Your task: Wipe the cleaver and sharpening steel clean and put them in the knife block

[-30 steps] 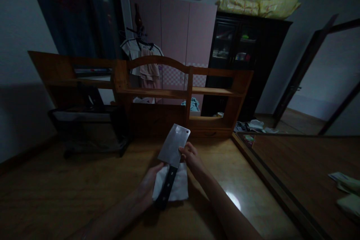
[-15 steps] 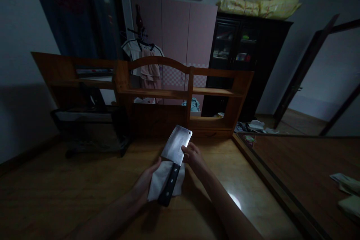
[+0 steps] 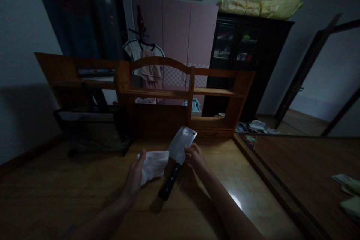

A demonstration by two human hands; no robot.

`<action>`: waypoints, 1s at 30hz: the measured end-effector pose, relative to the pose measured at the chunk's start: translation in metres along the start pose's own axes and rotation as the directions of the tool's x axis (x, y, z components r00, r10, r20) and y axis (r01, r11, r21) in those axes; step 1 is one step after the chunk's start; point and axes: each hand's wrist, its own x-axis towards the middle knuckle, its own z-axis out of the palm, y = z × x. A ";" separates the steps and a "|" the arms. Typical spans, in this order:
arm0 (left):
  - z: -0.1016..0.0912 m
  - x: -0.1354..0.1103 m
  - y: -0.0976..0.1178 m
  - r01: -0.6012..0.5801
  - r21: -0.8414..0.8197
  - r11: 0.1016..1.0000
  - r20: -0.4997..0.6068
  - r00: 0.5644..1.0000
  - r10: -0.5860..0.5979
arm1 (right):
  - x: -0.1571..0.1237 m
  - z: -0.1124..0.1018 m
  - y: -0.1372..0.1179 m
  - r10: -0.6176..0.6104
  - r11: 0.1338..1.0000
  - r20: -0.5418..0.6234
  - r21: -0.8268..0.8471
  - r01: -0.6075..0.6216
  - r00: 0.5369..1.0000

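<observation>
A cleaver (image 3: pixel 180 148) with a broad steel blade and a black riveted handle is held up over a wooden tabletop (image 3: pixel 84 191). My right hand (image 3: pixel 194 157) pinches the blade's right edge, so the handle hangs down toward me. My left hand (image 3: pixel 134 174) grips a crumpled white cloth (image 3: pixel 153 165) just left of the blade. The cloth's right end is at the blade, near where it meets the handle.
A wooden shelf unit (image 3: pixel 191 90) stands along the table's far edge. Behind it are a pink wardrobe (image 3: pixel 180 41) with hanging clothes and a dark glass cabinet (image 3: pixel 244 52). A second wooden surface (image 3: pixel 303 172) with papers lies to the right. The room is dim.
My left hand has come out from beneath the handle and moved left with the cloth, bunching it up. The cleaver stays in my right hand and has shifted slightly right.
</observation>
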 end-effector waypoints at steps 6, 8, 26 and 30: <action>0.024 -0.012 0.005 -0.707 0.405 0.580 0.464 0.705 0.536 | -0.001 0.003 0.003 0.030 0.999 -0.014 0.029 -0.029 0.999; 0.028 -0.008 -0.007 -0.711 0.469 0.524 0.610 0.690 0.390 | -0.001 0.004 0.003 0.024 1.000 -0.022 0.021 -0.024 0.999; 0.020 -0.007 -0.019 -0.696 0.537 0.477 0.651 0.701 0.291 | -0.003 0.002 0.001 0.057 0.998 -0.051 0.013 -0.056 0.997; 0.027 -0.010 -0.007 -0.601 0.504 0.620 0.554 0.776 0.303 | 0.000 0.001 0.009 0.061 0.998 -0.033 0.017 -0.060 0.998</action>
